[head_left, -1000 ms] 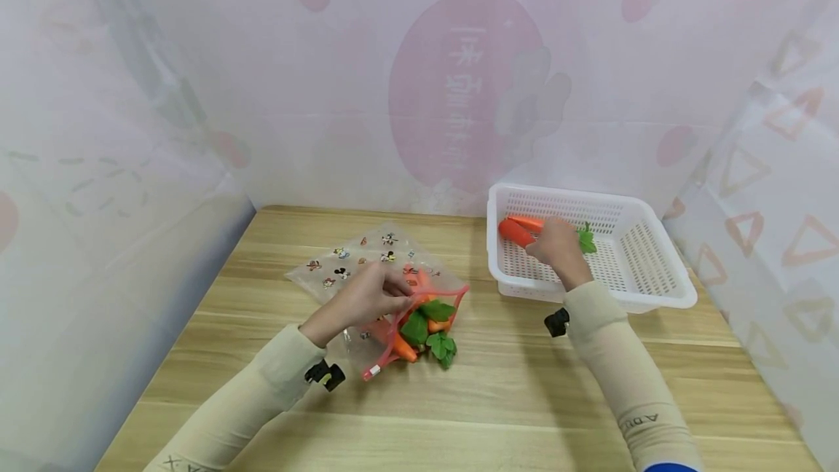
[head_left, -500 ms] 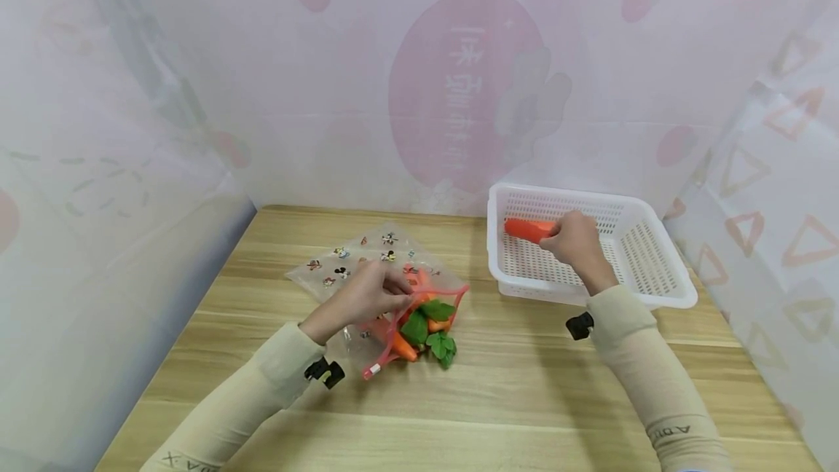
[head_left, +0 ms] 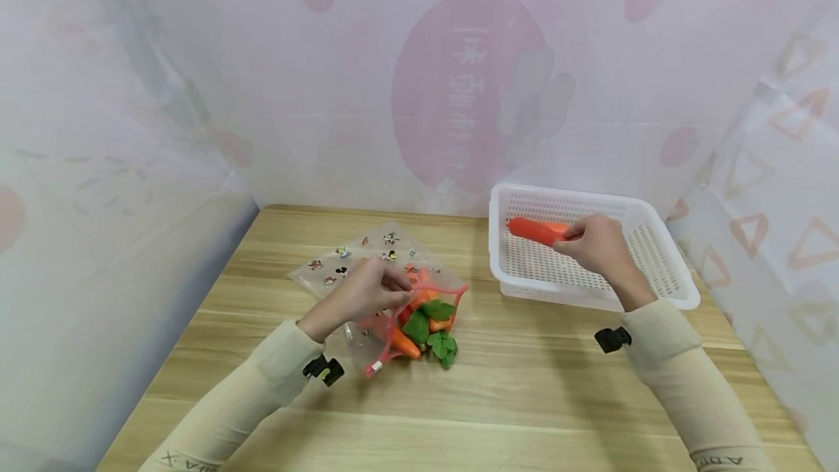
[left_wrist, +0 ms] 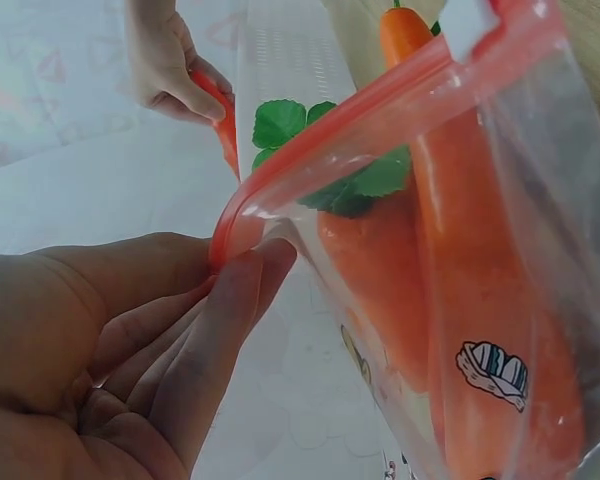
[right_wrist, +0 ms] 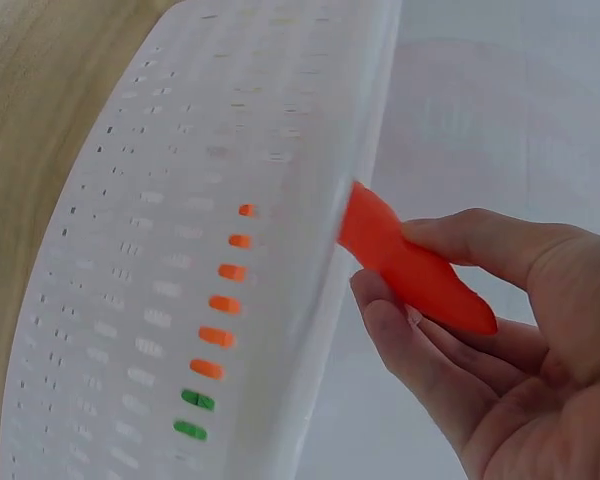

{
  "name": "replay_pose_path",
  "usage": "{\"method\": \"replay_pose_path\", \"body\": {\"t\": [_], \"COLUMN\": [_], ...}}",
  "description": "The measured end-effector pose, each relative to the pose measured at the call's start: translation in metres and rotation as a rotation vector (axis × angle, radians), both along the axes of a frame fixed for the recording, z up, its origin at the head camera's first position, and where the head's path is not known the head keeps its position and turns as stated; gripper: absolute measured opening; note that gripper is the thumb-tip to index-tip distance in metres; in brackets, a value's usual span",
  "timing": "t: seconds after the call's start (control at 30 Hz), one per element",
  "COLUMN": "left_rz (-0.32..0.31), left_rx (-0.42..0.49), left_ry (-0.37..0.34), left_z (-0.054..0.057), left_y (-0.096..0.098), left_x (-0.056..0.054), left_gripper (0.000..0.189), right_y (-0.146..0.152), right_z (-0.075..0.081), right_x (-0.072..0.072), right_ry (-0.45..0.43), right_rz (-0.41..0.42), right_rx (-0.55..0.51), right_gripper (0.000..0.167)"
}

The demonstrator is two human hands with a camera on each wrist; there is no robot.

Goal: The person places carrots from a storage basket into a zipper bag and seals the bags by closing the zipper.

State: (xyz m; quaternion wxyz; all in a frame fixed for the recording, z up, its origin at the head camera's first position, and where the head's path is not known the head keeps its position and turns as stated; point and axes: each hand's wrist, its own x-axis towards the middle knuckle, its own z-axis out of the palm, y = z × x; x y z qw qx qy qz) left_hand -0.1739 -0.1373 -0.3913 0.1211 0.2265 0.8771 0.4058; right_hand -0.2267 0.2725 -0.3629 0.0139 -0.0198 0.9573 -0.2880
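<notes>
My left hand (head_left: 370, 288) pinches the red zip edge of a clear cartoon-printed zip bag (head_left: 375, 250) between thumb and fingers. Inside the bag lie several carrots (left_wrist: 500, 320); green leaves (head_left: 442, 346) poke out of its mouth. My right hand (head_left: 599, 245) holds one end of a long, smooth red vegetable (right_wrist: 420, 265) by thumb and fingertips, over the white basket (head_left: 496, 257). Its exact kind is unclear. Behind it in the basket shows an orange carrot (head_left: 558, 226), partly covered by the hand. Through the basket slots, green (right_wrist: 192, 430) shows too.
The basket stands at the back right of the wooden table (head_left: 472, 399), close to the printed back curtain (head_left: 314, 108). Bare tabletop lies between bag and basket and in front of both. Side curtains (head_left: 773, 188) border the table.
My right hand has moved to the right, drawing the red vegetable along and turning it more level. Leaves seen beside that hand are now hidden. The left hand keeps its grip on the bag.
</notes>
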Motion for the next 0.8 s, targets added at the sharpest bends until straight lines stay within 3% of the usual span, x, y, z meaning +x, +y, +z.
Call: {"method": "replay_pose_path", "body": {"t": [0.53,0.8], "left_rz": [0.020,0.008], "left_rx": [-0.029,-0.026], "left_ry": [0.013,0.026], "left_z": [0.004,0.004], "left_y": [-0.003,-0.002], "left_x": [-0.001,-0.003], "left_gripper": [0.009,0.008], "right_y": [0.006,0.010], "right_z": [0.023,0.035], "right_x": [0.030,0.042], "right_ry": [-0.034,-0.001], "right_rz": [0.069,0.087], "right_rx": [-0.024,-0.052], "right_gripper": [0.036,0.037]}}
